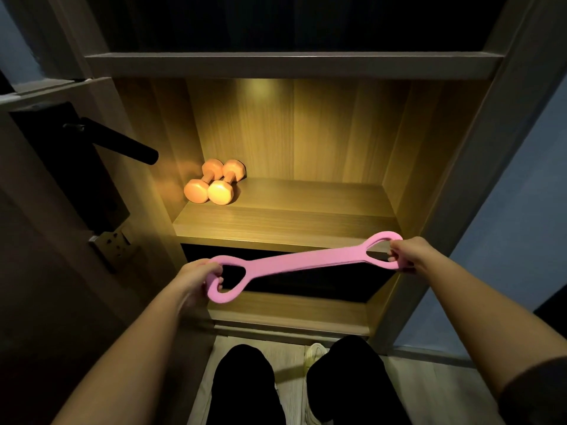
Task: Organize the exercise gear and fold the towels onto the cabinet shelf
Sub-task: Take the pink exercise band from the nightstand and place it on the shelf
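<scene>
Before the lit shelf (285,222) you hold a pink band (294,261) in the air. Your left hand (199,276) grips one loop, your right hand (408,251) the other. Two orange dumbbells (214,184) lie side by side at the shelf's back left.

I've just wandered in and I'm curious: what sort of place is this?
Probably a home: a lit wooden cabinet shelf holding two dumbbells, a door handle beside it, and a pink resistance band.

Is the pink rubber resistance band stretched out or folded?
Stretched out. The pink rubber resistance band runs straight between the left hand and right hand, each gripping one end loop.
</scene>
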`<action>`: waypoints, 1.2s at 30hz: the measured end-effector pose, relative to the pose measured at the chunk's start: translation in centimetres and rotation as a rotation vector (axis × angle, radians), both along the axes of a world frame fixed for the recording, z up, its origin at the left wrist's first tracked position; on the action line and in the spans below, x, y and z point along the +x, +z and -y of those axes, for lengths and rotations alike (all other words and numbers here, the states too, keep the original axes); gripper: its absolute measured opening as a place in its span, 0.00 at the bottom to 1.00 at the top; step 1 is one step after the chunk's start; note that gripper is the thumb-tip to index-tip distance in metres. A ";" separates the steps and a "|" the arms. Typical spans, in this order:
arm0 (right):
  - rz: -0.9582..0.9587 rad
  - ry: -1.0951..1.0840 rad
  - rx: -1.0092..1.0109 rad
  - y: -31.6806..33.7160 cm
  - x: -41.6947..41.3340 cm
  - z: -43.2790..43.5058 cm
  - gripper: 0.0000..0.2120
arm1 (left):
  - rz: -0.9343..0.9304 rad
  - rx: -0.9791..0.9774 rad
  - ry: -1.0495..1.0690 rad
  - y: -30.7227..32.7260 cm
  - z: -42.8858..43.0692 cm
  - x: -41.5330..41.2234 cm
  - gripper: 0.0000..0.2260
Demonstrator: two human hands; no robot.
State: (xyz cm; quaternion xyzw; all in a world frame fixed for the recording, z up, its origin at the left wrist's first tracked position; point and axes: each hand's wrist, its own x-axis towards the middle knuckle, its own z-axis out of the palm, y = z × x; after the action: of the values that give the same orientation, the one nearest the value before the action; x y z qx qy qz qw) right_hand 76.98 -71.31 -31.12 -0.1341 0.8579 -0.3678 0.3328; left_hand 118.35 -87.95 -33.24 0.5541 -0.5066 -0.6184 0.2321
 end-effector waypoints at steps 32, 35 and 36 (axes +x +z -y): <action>0.491 0.131 -0.295 1.1 7.9 1.4 0.09 | -0.252 0.273 0.047 2.4 -3.4 -3.4 0.11; 0.534 0.220 -0.323 1.9 10.0 1.8 0.13 | -0.270 0.279 0.030 3.0 -4.1 -4.5 0.11; 0.543 0.246 -0.322 2.0 10.5 1.9 0.13 | -0.273 0.276 0.028 3.0 -4.3 -4.9 0.11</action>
State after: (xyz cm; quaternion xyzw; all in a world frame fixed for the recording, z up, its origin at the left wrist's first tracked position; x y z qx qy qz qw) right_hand 87.53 -73.18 -29.08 -0.1849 0.6462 -0.4780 0.5655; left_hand 113.44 -83.61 -30.19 0.4987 -0.3730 -0.7481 0.2290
